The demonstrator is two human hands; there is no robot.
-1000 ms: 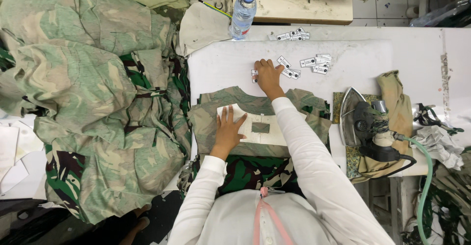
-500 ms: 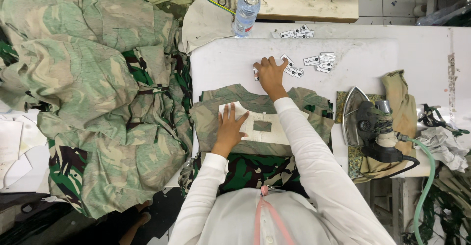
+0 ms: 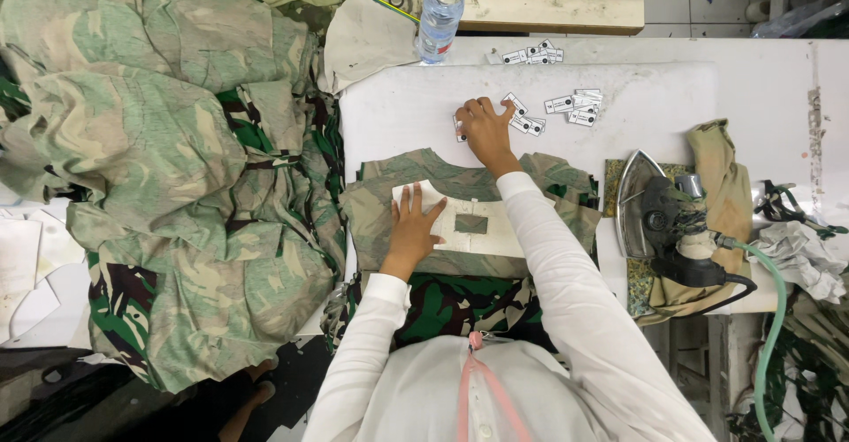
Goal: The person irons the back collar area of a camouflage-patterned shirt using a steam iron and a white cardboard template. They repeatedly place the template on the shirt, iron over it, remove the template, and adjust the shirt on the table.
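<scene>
A garment workshop. Heaped camouflage cloth [image 3: 159,168] lies left of the hands, an iron [image 3: 659,221] sits to their right, and small labels [image 3: 570,106] are scattered on the white pressing table [image 3: 654,88].

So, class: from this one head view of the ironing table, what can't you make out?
- Head view: whether the right hand grips a small white label; its back hides the fingertips.
- Print on the labels: too small.
- Cloth under the left hand: covered by the palm.
- Iron soleplate: turned away.
- Bottle cap: cut by the top edge.
</scene>
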